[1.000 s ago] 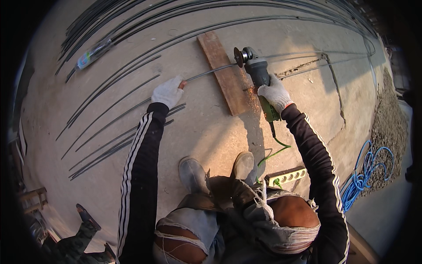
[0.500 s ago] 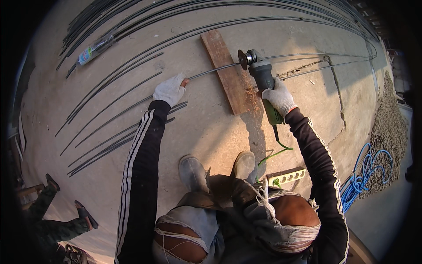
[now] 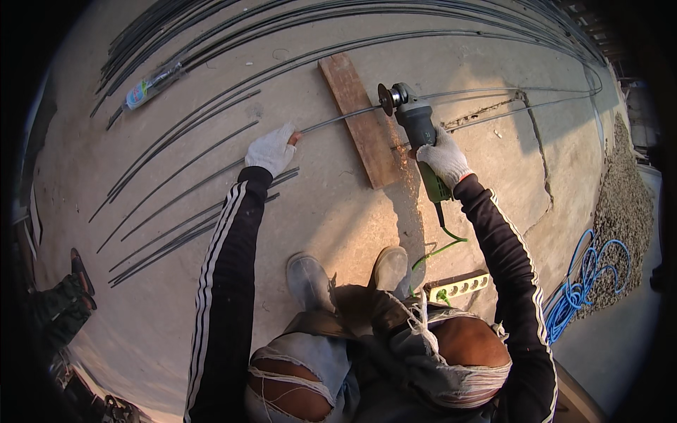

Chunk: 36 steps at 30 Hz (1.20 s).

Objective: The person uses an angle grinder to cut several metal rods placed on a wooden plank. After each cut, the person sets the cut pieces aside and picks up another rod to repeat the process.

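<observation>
Concrete floor [image 3: 155,338], lit by low sun and marked by a long dark crack [image 3: 541,151], spreads under everything. Across its far side lie long steel bars [image 3: 352,10], bent-looking at the rim of the view. On the left, among them, rests a clear plastic wrapper [image 3: 146,91] with a blue, white and green label; its print is too small to read.

Left hand [image 3: 271,149], in a white knitted glove, has its fingers closed around a thin steel rod [image 3: 328,123] — one bare fingertip shows upon the metal. This rod passes over a brown wooden plank [image 3: 369,151] and reaches the disc [image 3: 386,99] of an angle grinder [image 3: 416,123]; whether they touch exactly, I cannot tell. Orange sparks [image 3: 405,166] are scattered beside the plank.

Right hand [image 3: 446,156], also gloved, is wrapped around the grinder's dark-and-green body; its farther fingers are hidden. I can read no lettering on this tool.

Green cable [image 3: 441,250] hangs from it, near a pale power strip [image 3: 462,285]. Blue coiled cord [image 3: 585,278] lies by gravel [image 3: 624,211] — and another person's sandalled foot [image 3: 82,273] is at far left.
</observation>
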Each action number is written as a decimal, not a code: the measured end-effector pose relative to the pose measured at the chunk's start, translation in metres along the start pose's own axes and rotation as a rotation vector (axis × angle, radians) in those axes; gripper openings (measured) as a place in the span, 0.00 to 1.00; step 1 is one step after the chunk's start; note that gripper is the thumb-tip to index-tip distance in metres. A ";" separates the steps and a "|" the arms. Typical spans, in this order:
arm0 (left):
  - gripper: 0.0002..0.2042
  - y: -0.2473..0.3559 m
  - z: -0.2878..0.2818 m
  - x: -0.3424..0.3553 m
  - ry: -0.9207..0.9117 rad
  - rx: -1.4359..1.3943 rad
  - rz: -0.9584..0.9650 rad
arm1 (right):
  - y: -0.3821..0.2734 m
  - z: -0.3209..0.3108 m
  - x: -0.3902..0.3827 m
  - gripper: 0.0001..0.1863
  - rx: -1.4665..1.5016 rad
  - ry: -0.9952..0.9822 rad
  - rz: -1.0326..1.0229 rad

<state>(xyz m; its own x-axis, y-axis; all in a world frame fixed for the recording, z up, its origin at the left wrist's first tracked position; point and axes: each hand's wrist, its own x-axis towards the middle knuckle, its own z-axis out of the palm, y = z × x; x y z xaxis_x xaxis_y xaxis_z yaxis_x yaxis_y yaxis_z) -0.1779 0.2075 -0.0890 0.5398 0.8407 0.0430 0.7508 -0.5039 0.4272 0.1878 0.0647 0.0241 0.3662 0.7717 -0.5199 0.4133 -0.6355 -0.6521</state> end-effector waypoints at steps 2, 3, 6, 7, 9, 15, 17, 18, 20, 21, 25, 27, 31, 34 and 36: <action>0.16 0.001 0.000 -0.001 -0.031 0.018 -0.025 | 0.000 0.000 0.003 0.25 -0.059 0.004 0.006; 0.16 0.001 0.000 0.000 -0.038 0.022 -0.033 | 0.000 0.000 0.005 0.26 -0.057 0.007 -0.002; 0.15 0.001 0.001 0.000 -0.071 0.024 -0.051 | 0.000 -0.001 0.006 0.26 -0.047 0.008 -0.015; 0.15 0.001 0.001 0.000 -0.074 0.022 -0.050 | 0.000 -0.001 0.006 0.25 -0.040 0.003 -0.011; 0.14 0.000 0.002 -0.001 -0.030 -0.005 -0.018 | 0.000 -0.001 0.004 0.25 -0.040 0.008 -0.005; 0.15 -0.005 0.007 0.000 0.005 0.015 -0.007 | 0.003 0.000 -0.003 0.23 0.000 0.012 -0.017; 0.16 -0.008 0.008 0.000 -0.052 0.007 -0.016 | 0.003 -0.001 -0.007 0.23 -0.024 0.018 -0.014; 0.17 -0.009 0.009 0.001 -0.057 -0.002 -0.011 | 0.003 -0.002 -0.009 0.23 -0.049 0.019 -0.002; 0.18 -0.009 0.010 0.000 -0.042 0.016 -0.028 | 0.001 -0.002 -0.010 0.23 -0.088 0.018 0.001; 0.18 -0.009 0.011 0.000 -0.027 0.021 -0.031 | 0.001 -0.002 -0.009 0.23 -0.087 0.019 0.004; 0.18 -0.007 0.009 -0.002 -0.013 0.010 -0.025 | 0.000 0.000 -0.004 0.24 -0.075 0.021 -0.021; 0.18 -0.006 0.008 -0.002 -0.017 0.023 -0.036 | 0.000 0.000 -0.002 0.24 -0.086 0.028 -0.028; 0.17 -0.007 0.007 0.001 -0.073 0.004 -0.046 | 0.004 0.001 -0.001 0.25 -0.096 0.031 -0.022; 0.17 -0.007 0.007 0.000 -0.051 -0.008 -0.032 | 0.007 0.002 -0.001 0.24 -0.106 0.041 -0.016; 0.17 -0.006 0.005 0.000 -0.034 -0.022 -0.016 | 0.007 0.004 -0.002 0.24 -0.084 0.051 -0.028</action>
<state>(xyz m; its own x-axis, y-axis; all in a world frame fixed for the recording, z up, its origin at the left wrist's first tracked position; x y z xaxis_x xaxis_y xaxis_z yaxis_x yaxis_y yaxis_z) -0.1807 0.2092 -0.0957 0.5408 0.8411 0.0057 0.7509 -0.4858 0.4473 0.1872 0.0593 0.0185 0.3945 0.7885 -0.4719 0.4914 -0.6149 -0.6168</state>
